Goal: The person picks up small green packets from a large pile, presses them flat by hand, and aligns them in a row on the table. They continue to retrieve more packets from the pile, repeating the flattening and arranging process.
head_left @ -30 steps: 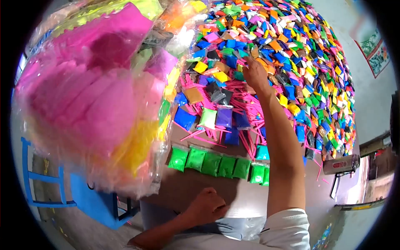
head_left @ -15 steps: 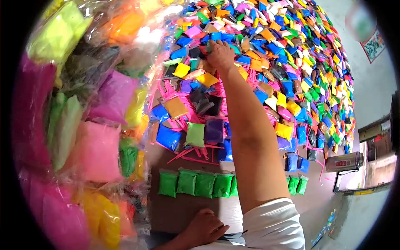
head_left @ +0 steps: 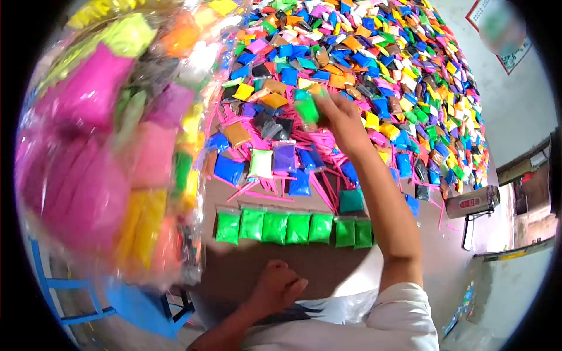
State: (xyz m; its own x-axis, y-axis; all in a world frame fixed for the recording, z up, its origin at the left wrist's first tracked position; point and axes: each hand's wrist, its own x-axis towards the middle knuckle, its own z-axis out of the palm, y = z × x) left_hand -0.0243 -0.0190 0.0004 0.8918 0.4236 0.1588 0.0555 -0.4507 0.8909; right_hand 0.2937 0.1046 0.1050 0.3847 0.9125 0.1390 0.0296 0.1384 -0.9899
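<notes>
My right hand point(head_left: 341, 117) is raised over the near part of the pile, its fingers pinched on a bright green packet point(head_left: 306, 110) that is blurred by motion. My left hand point(head_left: 278, 286) rests with curled fingers at the table's near edge; I see nothing in it. Between that hand and the pile, a row of green packets point(head_left: 274, 227) lies side by side on the brown table point(head_left: 234, 266). Just beyond the row are a teal packet point(head_left: 351, 200), a purple packet point(head_left: 284, 158) and a pale green packet point(head_left: 261, 163).
A big heap of small coloured packets point(head_left: 374, 58) covers the far table, with pink plastic sticks point(head_left: 319, 140) among its near edge. On the left stand clear bags of larger coloured packs point(head_left: 88, 169). A blue stool point(head_left: 140, 307) is below them. A dark cylinder point(head_left: 473, 202) is at right.
My right hand has drawn back from the pile towards me and now carries a green packet. The view has shifted. My left hand stays curled near the table edge.
</notes>
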